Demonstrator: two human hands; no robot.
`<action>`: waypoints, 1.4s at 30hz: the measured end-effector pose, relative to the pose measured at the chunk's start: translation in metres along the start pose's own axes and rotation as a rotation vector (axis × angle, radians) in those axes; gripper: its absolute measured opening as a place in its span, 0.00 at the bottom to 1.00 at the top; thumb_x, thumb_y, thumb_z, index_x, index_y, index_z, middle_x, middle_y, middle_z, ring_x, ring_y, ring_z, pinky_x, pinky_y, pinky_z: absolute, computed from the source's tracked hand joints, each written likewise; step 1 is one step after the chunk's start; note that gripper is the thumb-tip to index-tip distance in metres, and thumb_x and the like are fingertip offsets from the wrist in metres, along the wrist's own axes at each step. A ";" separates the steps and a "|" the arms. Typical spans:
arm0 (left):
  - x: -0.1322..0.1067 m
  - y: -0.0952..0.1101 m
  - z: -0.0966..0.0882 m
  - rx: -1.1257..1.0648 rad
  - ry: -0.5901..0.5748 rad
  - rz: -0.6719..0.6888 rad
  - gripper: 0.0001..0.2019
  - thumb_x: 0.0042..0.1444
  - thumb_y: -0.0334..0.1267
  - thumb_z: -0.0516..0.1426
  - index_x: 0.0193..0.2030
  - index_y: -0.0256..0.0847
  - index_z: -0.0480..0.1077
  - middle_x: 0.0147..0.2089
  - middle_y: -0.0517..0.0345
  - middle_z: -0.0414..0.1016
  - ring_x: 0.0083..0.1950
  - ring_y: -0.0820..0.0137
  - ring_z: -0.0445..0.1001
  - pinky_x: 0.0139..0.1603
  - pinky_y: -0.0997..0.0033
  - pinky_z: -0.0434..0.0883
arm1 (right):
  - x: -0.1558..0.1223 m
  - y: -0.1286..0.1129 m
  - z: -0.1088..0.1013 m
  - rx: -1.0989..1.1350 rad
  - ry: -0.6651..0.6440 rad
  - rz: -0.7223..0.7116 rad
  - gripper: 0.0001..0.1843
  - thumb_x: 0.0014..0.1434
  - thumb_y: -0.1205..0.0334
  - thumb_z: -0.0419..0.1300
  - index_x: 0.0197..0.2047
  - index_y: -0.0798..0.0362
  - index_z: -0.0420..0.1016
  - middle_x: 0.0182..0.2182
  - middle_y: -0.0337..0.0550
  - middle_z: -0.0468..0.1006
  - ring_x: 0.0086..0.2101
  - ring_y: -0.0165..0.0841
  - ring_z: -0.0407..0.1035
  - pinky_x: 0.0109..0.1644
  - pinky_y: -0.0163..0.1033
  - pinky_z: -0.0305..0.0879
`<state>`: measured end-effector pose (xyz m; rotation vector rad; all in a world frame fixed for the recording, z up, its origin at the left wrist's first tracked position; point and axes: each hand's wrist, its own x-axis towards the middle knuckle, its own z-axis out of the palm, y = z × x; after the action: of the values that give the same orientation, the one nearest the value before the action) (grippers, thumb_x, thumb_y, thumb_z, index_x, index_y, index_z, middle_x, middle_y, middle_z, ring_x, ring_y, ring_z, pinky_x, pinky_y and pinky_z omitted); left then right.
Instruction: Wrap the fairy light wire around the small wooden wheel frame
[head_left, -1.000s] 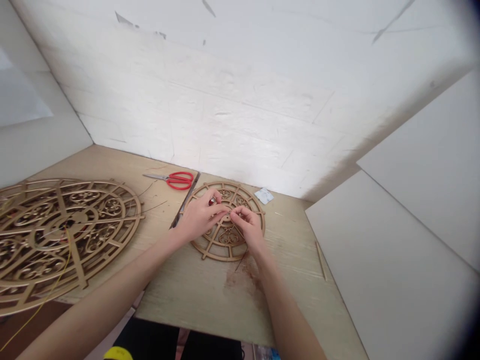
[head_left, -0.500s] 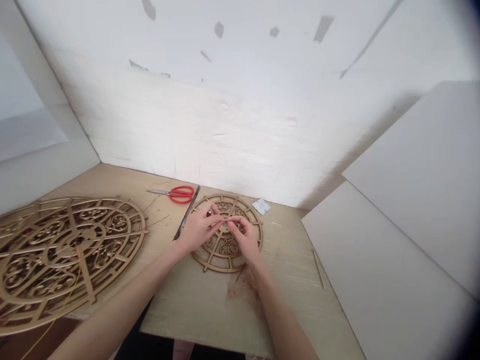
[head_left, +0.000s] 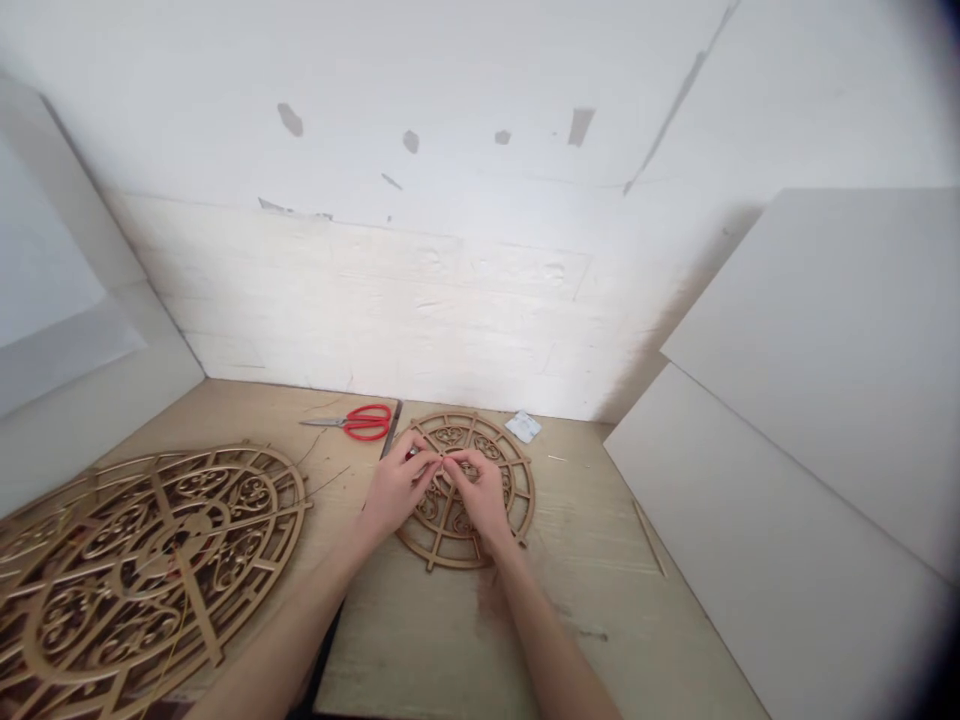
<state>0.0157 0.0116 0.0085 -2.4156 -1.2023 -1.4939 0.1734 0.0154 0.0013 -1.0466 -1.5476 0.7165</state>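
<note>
A small round wooden fretwork disc (head_left: 501, 455) lies flat on the plywood table (head_left: 420, 640). Both my hands rest over its middle. My left hand (head_left: 394, 492) has its fingers pinched together at the disc's centre, with a small red thing between them. My right hand (head_left: 475, 496) is curled beside it, fingertips meeting the left ones; what they pinch is too small to name. A thin dark wire trails from under my right hand toward me.
A large wooden fretwork disc (head_left: 142, 550) with a yellow wire lies at the left. Red-handled scissors (head_left: 360, 422) and a dark strip lie behind my left hand. A small white packet (head_left: 523, 427) sits by the wall. A thin stick (head_left: 649, 538) and white boards (head_left: 757, 540) stand at right.
The camera has tilted up, so the table sits lower in view. My hands have drawn closer together over the small disc's centre.
</note>
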 end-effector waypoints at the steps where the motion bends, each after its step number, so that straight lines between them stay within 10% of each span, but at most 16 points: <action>1: 0.000 -0.001 -0.001 -0.008 0.003 -0.001 0.07 0.63 0.32 0.54 0.37 0.41 0.74 0.38 0.56 0.67 0.36 0.71 0.71 0.35 0.72 0.72 | -0.001 -0.001 0.001 -0.001 0.010 -0.001 0.09 0.59 0.56 0.60 0.32 0.51 0.79 0.32 0.44 0.82 0.37 0.39 0.74 0.46 0.43 0.67; 23: -0.002 0.005 -0.002 -0.128 -0.027 0.048 0.07 0.63 0.33 0.55 0.39 0.42 0.75 0.37 0.54 0.70 0.36 0.71 0.72 0.34 0.72 0.70 | -0.015 -0.013 -0.016 -0.250 -0.013 -0.180 0.06 0.61 0.62 0.59 0.31 0.49 0.73 0.31 0.43 0.78 0.39 0.40 0.70 0.47 0.46 0.59; 29: -0.001 0.008 0.002 -0.589 0.129 -0.392 0.16 0.59 0.34 0.56 0.53 0.46 0.61 0.35 0.61 0.68 0.24 0.78 0.61 0.23 0.78 0.61 | -0.013 -0.015 -0.019 -0.139 0.044 -0.116 0.07 0.59 0.63 0.60 0.29 0.49 0.74 0.31 0.43 0.78 0.38 0.39 0.69 0.46 0.45 0.62; 34: 0.006 0.005 0.004 -1.139 0.152 -0.672 0.13 0.53 0.33 0.51 0.45 0.45 0.56 0.32 0.59 0.70 0.27 0.74 0.64 0.25 0.74 0.62 | -0.013 -0.008 -0.019 0.031 0.099 -0.013 0.05 0.57 0.61 0.62 0.30 0.50 0.77 0.31 0.42 0.79 0.36 0.37 0.71 0.45 0.43 0.65; 42: 0.001 0.007 0.006 -1.039 -0.012 -0.736 0.14 0.58 0.41 0.56 0.48 0.42 0.59 0.36 0.54 0.75 0.29 0.72 0.69 0.29 0.70 0.67 | -0.014 -0.002 -0.016 0.136 0.138 0.129 0.08 0.55 0.56 0.64 0.31 0.52 0.79 0.31 0.43 0.80 0.34 0.36 0.72 0.42 0.42 0.67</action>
<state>0.0247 0.0103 0.0086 -2.5565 -1.7358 -2.9142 0.1883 0.0004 0.0008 -1.0779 -1.3046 0.8094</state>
